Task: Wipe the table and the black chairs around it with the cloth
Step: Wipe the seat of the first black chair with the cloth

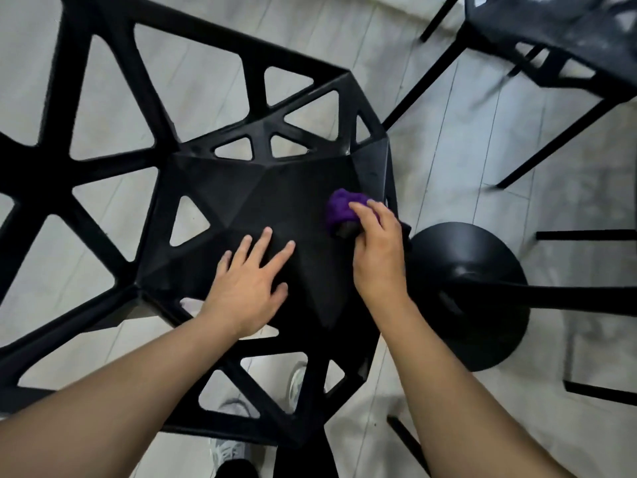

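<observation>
One chair being wiped; the rest of the task cannot be confirmed.
The right hand [377, 250] curls its fingers [358, 210] round the purple cloth [339, 208], which is bunched and pressed on the seat of the near black chair [275, 191] at the seat's right edge. The left hand [248, 284] lies flat on the near part of the seat, fingers straight and spread, holding nothing. Judgement: the seat wipe is in hand. The chair's open lattice frame, the second black chair [537, 25] at top right and the worktop, of which only the round pedestal base [482, 253] shows, appear left to do. No containers are in view.
</observation>
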A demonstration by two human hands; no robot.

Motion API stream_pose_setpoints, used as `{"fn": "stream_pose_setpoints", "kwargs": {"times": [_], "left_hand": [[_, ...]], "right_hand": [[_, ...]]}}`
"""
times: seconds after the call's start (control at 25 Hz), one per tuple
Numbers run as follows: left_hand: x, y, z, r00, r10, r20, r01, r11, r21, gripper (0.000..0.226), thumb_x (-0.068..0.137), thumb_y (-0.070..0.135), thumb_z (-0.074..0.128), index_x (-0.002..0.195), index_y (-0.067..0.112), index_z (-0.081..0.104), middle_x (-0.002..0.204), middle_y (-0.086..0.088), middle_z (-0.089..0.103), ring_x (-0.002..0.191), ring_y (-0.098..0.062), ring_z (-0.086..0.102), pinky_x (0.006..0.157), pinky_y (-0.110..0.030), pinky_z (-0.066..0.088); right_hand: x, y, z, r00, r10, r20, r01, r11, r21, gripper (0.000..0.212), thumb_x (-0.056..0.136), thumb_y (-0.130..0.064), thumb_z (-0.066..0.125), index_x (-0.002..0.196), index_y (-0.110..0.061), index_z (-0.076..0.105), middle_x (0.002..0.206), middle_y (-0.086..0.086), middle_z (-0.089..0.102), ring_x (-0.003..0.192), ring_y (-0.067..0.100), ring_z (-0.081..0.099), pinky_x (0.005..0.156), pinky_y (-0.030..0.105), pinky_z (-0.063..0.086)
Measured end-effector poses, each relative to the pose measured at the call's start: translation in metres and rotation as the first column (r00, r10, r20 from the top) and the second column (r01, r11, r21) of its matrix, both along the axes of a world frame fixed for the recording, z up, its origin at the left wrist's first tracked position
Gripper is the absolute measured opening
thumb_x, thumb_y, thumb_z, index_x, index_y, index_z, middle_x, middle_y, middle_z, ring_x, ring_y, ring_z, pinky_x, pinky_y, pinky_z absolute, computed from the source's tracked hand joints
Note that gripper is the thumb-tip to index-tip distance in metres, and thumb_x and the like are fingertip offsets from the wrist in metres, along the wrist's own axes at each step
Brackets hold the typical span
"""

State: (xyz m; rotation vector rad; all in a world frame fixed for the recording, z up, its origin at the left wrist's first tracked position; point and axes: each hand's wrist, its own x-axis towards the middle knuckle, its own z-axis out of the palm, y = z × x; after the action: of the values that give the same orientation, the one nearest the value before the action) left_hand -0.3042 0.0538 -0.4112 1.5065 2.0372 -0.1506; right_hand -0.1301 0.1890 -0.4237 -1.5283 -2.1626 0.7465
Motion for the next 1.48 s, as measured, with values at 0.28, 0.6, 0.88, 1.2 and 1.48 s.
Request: {"fn": "stream_pose_setpoints", "kwargs": {"times": [0.28, 0.6, 0.88, 1.2, 1.48], "left_hand": [[0.002, -0.001, 0.004, 1.0, -0.026, 0.013, 0.026, 0.998, -0.059, 0.089, 0.096, 0.065, 0.046, 0.154, 0.049, -0.02, 0.164, 0.006, -0.033, 0.155, -0.025, -0.02, 0.127, -0.05, 0.0], [-0.052, -0.001, 0.002, 0.999, 0.027, -0.046, -0.028, 0.999, -0.036, 0.116, 0.079, 0.076, 0.061, 0.152, 0.049, -0.025, 0.163, 0.002, -0.037, 0.152, -0.025, -0.029, 0.126, -0.044, -0.01], [-0.057, -0.001, 0.0, 0.999, 0.037, 0.015, -0.036, 0.998, -0.058, 0.117, 0.083, 0.071, 0.062, 0.149, 0.049, -0.031, 0.157, 0.003, -0.047, 0.146, -0.025, -0.041, 0.124, -0.047, -0.017], [-0.058, 0.001, 0.0, 1.0, -0.02, -0.013, 0.018, 0.992, -0.121, 0.115, 0.085, 0.071, 0.059, 0.15, 0.044, -0.033, 0.157, 0.0, -0.047, 0.147, -0.03, -0.039, 0.123, -0.051, -0.016], [-0.06, 0.0, -0.005, 0.999, -0.032, 0.03, 0.037, 0.983, -0.18, 0.103, 0.088, 0.071, 0.054, 0.155, 0.042, -0.018, 0.159, 0.001, -0.043, 0.14, -0.024, -0.049, 0.121, -0.051, -0.021]], "right_hand": [[-0.031, 0.077, 0.006, 0.985, -0.168, -0.042, 0.167, 0.986, -0.028, 0.049, 0.093, 0.002, 0.047, 0.136, -0.02, 0.059, 0.14, 0.006, 0.05, 0.124, 0.027, 0.05, 0.103, 0.03, 0.039], [-0.05, 0.1, 0.016, 0.925, -0.37, -0.09, 0.36, 0.926, -0.111, 0.049, 0.095, -0.001, 0.044, 0.141, -0.017, 0.053, 0.137, 0.013, 0.051, 0.125, 0.028, 0.049, 0.108, 0.029, 0.032], [-0.147, 0.121, 0.018, 0.902, -0.27, -0.337, 0.288, 0.958, 0.004, 0.058, 0.095, 0.002, 0.044, 0.149, -0.021, 0.046, 0.154, 0.007, 0.04, 0.145, 0.02, 0.034, 0.114, 0.007, 0.016], [-0.26, 0.073, 0.028, 0.837, 0.468, -0.283, -0.325, 0.842, 0.431, 0.058, 0.094, 0.014, 0.045, 0.148, -0.007, 0.046, 0.157, 0.017, 0.035, 0.151, 0.032, 0.024, 0.124, 0.052, 0.019], [-0.262, 0.028, -0.02, 0.771, 0.635, -0.043, -0.591, 0.74, 0.32, 0.072, 0.089, 0.01, 0.058, 0.154, -0.016, 0.039, 0.159, 0.011, 0.035, 0.149, 0.028, 0.028, 0.121, 0.047, 0.028]]}}
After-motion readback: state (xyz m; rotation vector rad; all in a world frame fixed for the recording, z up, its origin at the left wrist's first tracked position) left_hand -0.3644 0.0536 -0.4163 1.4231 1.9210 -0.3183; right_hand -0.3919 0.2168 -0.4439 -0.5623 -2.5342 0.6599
